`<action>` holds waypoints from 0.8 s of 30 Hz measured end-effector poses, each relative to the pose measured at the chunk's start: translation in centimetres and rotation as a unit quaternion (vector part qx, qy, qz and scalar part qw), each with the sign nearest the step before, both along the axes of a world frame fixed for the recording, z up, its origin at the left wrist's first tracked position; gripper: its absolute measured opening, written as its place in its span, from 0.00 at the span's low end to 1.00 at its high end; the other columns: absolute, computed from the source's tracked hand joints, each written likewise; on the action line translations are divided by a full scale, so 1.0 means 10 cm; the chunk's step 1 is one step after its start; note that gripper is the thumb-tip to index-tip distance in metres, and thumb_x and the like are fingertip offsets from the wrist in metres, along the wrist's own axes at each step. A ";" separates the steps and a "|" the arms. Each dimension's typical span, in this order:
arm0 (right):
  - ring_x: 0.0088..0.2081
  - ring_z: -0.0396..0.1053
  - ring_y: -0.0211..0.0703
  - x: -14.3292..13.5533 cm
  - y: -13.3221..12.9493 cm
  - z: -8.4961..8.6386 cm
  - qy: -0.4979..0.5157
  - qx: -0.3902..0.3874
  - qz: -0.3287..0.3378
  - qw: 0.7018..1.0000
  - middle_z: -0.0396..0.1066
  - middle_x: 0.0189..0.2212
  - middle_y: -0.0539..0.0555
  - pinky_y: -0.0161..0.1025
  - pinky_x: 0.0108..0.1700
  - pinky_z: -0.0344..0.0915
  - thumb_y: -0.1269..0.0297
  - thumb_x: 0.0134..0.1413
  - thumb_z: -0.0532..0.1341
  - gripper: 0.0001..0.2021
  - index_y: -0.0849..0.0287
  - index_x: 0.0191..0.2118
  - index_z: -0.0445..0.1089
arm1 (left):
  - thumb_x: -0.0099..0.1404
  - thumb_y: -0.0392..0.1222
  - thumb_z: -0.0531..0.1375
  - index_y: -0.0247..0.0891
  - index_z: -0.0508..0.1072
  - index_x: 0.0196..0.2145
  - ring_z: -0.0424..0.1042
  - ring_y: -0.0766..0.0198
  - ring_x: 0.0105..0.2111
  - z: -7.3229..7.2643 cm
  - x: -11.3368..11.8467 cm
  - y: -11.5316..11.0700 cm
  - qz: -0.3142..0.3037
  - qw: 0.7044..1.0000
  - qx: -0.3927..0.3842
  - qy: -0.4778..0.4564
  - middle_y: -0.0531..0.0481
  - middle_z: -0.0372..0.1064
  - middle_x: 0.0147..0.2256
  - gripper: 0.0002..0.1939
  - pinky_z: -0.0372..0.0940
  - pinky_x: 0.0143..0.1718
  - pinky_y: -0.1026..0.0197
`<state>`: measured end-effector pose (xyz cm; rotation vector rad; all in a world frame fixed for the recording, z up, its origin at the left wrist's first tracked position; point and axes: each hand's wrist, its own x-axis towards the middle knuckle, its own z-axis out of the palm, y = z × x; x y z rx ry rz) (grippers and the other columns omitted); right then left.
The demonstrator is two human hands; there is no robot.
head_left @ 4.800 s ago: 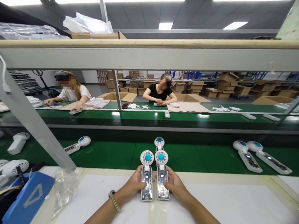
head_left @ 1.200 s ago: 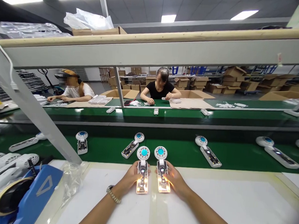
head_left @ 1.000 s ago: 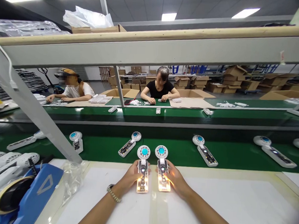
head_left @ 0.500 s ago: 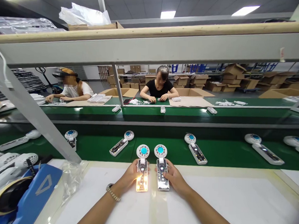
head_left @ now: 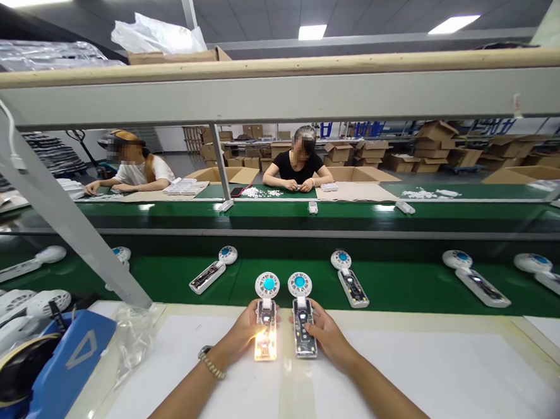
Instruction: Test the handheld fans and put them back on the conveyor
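Observation:
My left hand (head_left: 245, 329) is closed round a small white device with a round teal-centred head (head_left: 268, 285); its clear body glows orange, and my thumb lies on its front. In my right hand (head_left: 326, 329) is a matching device (head_left: 299, 285), whose body shows a dark board with a small white light near the top; my thumb presses on it. Both are held upright side by side, slightly apart, over the near edge of the white work surface (head_left: 393, 381). A bracelet is on my left wrist.
Similar devices (head_left: 353, 287) lie spaced along the green conveyor (head_left: 281, 266) beyond my hands. At left are a blue tape dispenser (head_left: 74, 361), plastic wrap and piled white devices. A slanted metal post (head_left: 66, 203) stands there. Two people sit across the line.
The devices on the near conveyor have shifted left, while small parts on the far belt moved right. The lower body of the right-hand device has gone from bright to dark. My hands stay in place.

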<state>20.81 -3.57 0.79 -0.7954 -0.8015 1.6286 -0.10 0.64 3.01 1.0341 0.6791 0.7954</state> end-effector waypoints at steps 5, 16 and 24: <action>0.46 0.68 0.52 0.01 -0.01 -0.01 0.000 0.010 0.012 1.000 0.71 0.41 0.58 0.52 0.49 0.58 0.64 0.41 0.67 0.32 0.54 0.52 0.52 | 0.50 0.31 0.63 0.38 0.61 0.46 0.67 0.54 0.44 -0.05 -0.03 0.03 -0.011 1.000 -0.003 -0.002 0.42 0.65 0.46 0.25 0.61 0.44 0.53; 0.46 0.67 0.52 0.02 -0.01 -0.05 -0.005 0.036 0.023 0.999 0.70 0.42 0.59 0.49 0.47 0.59 0.64 0.41 0.67 0.34 0.54 0.53 0.51 | 0.48 0.32 0.65 0.38 0.60 0.46 0.65 0.54 0.46 -0.08 -0.05 0.05 -0.057 0.998 0.010 0.006 0.42 0.65 0.44 0.28 0.62 0.40 0.58; 0.46 0.67 0.53 -0.01 -0.01 -0.01 0.001 0.048 0.023 0.999 0.70 0.41 0.58 0.49 0.46 0.60 0.66 0.37 0.69 0.34 0.53 0.52 0.53 | 0.45 0.33 0.68 0.39 0.60 0.45 0.63 0.51 0.49 -0.10 -0.04 0.07 -0.039 0.999 0.000 -0.005 0.41 0.61 0.48 0.31 0.62 0.41 0.58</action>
